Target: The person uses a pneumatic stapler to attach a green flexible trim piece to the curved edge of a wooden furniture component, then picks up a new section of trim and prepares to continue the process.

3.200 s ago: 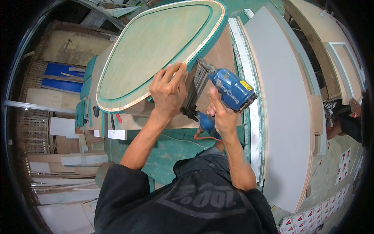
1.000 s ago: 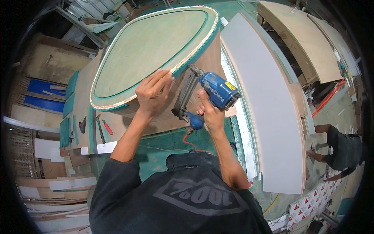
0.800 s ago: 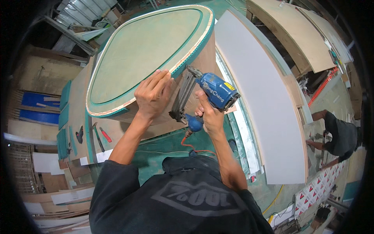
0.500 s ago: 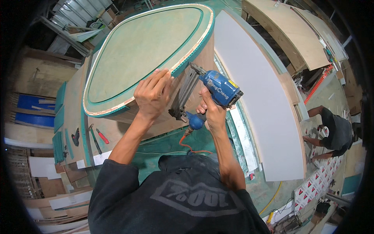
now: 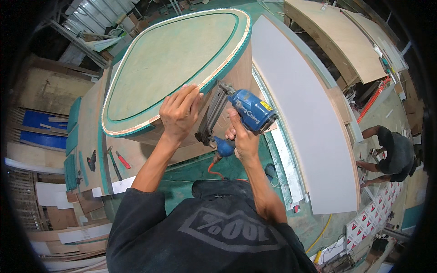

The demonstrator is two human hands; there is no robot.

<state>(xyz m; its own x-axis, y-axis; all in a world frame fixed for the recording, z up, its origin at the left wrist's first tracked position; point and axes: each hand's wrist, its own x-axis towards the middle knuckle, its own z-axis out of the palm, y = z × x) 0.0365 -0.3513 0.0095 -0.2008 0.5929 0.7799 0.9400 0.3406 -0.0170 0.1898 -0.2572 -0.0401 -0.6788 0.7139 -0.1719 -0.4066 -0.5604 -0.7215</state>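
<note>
A large rounded-triangular wooden form [image 5: 177, 59] with a green-tinted top and a pale strip along its rim stands in front of me. My left hand [image 5: 180, 111] presses flat on its near rim, fingers spread over the strip. My right hand [image 5: 241, 139] grips the handle of a blue pneumatic nail gun [image 5: 248, 111], whose black nose touches the form's edge just right of my left hand. An orange air hose [image 5: 214, 168] hangs from the gun's base.
A long curved white panel [image 5: 305, 109] leans to the right of the form, with curved plywood pieces [image 5: 346, 41] beyond it. Hand tools [image 5: 116, 159] lie on a board at the left. Another person [image 5: 393, 154] bends over at the far right.
Both hands and the nail gun have kept their hold and place along the rim; the view has shifted slightly, and the person at the right has bent lower.
</note>
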